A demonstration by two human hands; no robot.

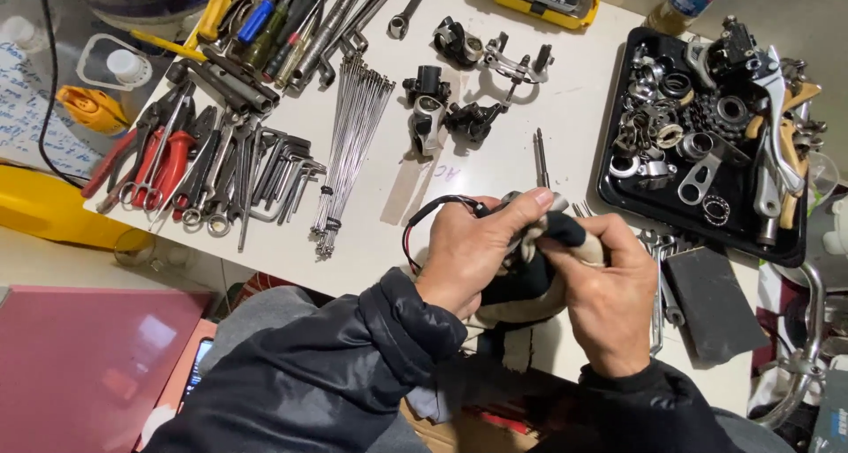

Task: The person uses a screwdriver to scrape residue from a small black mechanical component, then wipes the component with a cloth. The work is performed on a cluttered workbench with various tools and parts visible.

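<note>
A: Over the white work surface (565, 126), both hands busy. Left hand (473, 250) clenched round a small metal part with a thin red-and-black cable (424, 216) looping out of it; most of that part hidden under the fingers.

B: And the right hand (609, 298)?

A: Pinching a soiled cream-and-black cloth (530, 281), bunched between the two hands and pressed against the part. All of it held up just above the near edge of the surface, between the bundle of thin steel spokes (353, 135) and the black tray of loose silver bicycle fittings (698, 188).

B: Risks?

A: Probably the cable first. Slack loop hanging free to the left, easy to snag on a finger or kink under a hard twist. Next, grip: only a sliver of the part showing, so a slip through the cloth likely sends it down toward the lap or the floor.

B: Anything close enough to knock?

A: Two slim screwdriver bits (540, 157) standing just beyond the knuckles, and black brake calipers (442, 109) a little farther back. A wide elbow could scatter them.

B: Look of the cloth?

A: Grubby, dark patches over pale fabric, wadded thick. Part itself grey, a bit shiny; exact shape impossible to tell.
</note>
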